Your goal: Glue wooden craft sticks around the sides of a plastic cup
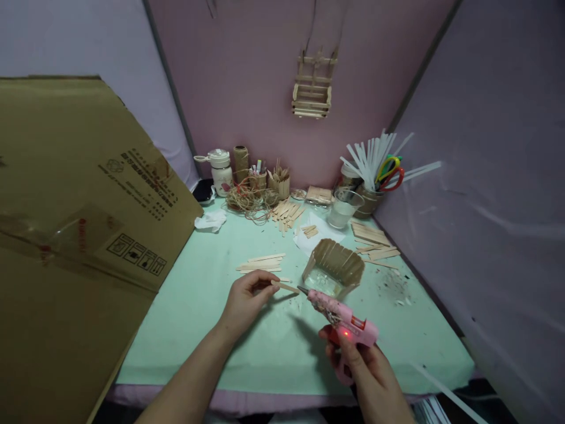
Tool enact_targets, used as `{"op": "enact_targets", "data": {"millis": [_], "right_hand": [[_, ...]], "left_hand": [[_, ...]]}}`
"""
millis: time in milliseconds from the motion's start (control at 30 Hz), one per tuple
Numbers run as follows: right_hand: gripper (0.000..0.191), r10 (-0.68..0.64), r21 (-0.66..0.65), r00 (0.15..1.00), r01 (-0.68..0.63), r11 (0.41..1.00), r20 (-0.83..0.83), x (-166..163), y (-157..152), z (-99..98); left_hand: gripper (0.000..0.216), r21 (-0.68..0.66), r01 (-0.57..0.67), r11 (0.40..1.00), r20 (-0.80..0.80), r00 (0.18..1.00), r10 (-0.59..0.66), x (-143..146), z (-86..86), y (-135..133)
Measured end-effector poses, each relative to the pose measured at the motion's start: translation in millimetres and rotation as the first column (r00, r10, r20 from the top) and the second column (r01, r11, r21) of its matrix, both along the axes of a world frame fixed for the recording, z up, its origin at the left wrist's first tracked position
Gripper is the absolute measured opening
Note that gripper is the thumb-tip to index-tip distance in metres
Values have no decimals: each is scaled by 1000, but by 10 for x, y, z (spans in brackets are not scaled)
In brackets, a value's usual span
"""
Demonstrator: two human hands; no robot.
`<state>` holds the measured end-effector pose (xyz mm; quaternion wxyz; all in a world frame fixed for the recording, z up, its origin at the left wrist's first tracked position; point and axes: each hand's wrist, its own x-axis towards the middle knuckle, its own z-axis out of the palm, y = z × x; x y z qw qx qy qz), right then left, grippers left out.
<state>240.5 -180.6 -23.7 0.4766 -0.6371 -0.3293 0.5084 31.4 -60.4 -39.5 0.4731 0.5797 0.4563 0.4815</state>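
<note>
My left hand [251,297] pinches one end of a wooden craft stick [286,287] just above the table. In my right hand [364,368] is a pink hot glue gun [342,315], its red light glowing and its dark nozzle close to the stick's free end. Whether nozzle and stick touch, I cannot tell. Behind the nozzle stands an open container [338,262] walled with upright craft sticks, with a clear bottom. Several loose craft sticks [262,263] lie just beyond my left hand.
A large cardboard sheet [79,235] leans in from the left. At the back stand a white bottle [221,174], tangled twine [249,200], a clear cup [343,209] and a pot of glue sticks and scissors [371,200]. More wooden sticks [371,234] lie at right. A small stick swing [312,97] hangs on the wall.
</note>
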Motion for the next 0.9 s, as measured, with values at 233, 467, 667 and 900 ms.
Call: {"op": "enact_targets", "data": {"millis": [233, 467, 667, 900], "right_hand": [[73, 22, -16, 997, -21, 1000, 72, -15, 3, -145], [66, 26, 56, 972, -40, 998, 234, -103, 56, -308], [68, 45, 77, 956, -71, 995, 291, -227, 118, -306], [69, 57, 56, 952, -77, 995, 300, -277, 165, -280]], "left_hand": [[4, 265, -54, 963, -244, 962, 121, -96, -68, -73], [7, 338, -119, 934, -325, 916, 235, -134, -149, -179], [6, 433, -109, 895, -398, 868, 299, -157, -197, -209], [8, 520, -69, 851, -462, 815, 349, -182, -249, -262]]}}
